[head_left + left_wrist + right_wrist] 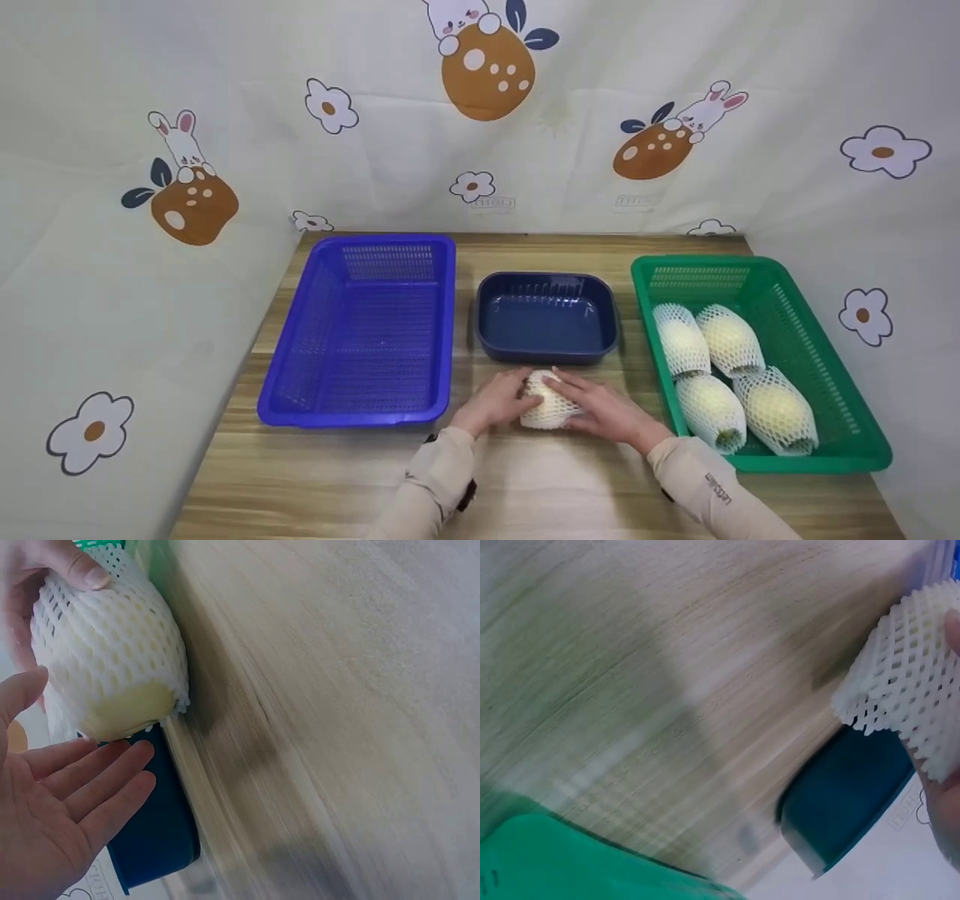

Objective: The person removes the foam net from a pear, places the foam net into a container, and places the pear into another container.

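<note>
A pale yellow, melon-like fruit in a white foam net sleeve is between both hands, in front of the dark blue dish. My right hand holds it from the right, its thumb over the net; most of that hand is out of the right wrist view. At the fruit's left end is my left hand. In the left wrist view its fingers are extended and apart, fingertips right at the bare yellow end. The right wrist view shows the sleeve's open edge extending past the fruit.
A blue plastic basket stands on the left of the wooden table. The dark blue dish sits in the middle. In the green basket on the right lie several netted fruits. A printed cloth hangs behind.
</note>
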Available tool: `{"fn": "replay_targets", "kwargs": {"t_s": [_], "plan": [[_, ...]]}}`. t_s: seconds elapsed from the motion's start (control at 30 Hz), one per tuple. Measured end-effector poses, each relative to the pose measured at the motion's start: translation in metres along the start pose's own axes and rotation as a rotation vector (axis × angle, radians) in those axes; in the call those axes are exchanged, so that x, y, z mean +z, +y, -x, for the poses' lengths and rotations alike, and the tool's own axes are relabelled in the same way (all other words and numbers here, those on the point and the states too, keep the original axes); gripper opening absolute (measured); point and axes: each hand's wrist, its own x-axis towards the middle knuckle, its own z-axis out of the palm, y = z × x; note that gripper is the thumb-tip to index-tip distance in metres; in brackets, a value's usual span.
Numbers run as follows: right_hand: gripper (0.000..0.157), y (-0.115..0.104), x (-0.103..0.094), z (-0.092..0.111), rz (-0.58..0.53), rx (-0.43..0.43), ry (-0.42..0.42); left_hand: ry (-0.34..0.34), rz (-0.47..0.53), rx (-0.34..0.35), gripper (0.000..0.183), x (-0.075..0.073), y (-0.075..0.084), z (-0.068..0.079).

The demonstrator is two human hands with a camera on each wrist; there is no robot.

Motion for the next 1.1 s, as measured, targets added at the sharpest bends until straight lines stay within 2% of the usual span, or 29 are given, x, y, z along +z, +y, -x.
{"fn": "replay_targets", "kwargs": {"t_s": [0.1,0.2,0.33,0.47,0.7,0.77,0.87,1.0,1.1], "plan": [[0.061,0.001,-0.001,0.001,-0.013,-0.037,0.048,0.010,0.027,-0.005,0.029,0.000,-0.002,0.001],[0.056,0.002,-0.002,0.001,-0.020,-0.061,0.078,0.019,0.011,0.014,0.025,-0.001,-0.003,0.001],[0.061,0.002,-0.002,0.002,-0.001,-0.043,0.048,0.005,-0.025,0.039,0.032,-0.002,-0.002,0.001],[0.065,0.002,-0.002,0.002,0.029,-0.024,0.015,-0.015,-0.037,0.036,0.041,-0.002,-0.001,0.001],[0.040,0.001,-0.005,0.001,0.018,-0.108,0.123,-0.027,-0.026,0.014,0.052,-0.001,0.002,0.001],[0.038,0.001,-0.005,0.001,0.034,-0.117,0.135,-0.028,-0.029,0.014,0.056,0.000,0.003,0.001],[0.049,0.001,-0.004,0.003,0.029,-0.061,0.117,-0.036,-0.032,0.015,0.059,0.001,0.004,0.002],[0.068,0.001,-0.002,0.006,0.002,0.050,0.040,-0.058,-0.033,0.011,0.061,0.002,0.006,0.002],[0.067,0.001,-0.001,0.007,-0.017,0.080,0.007,-0.068,-0.029,0.001,0.062,0.002,0.007,0.001]]}}
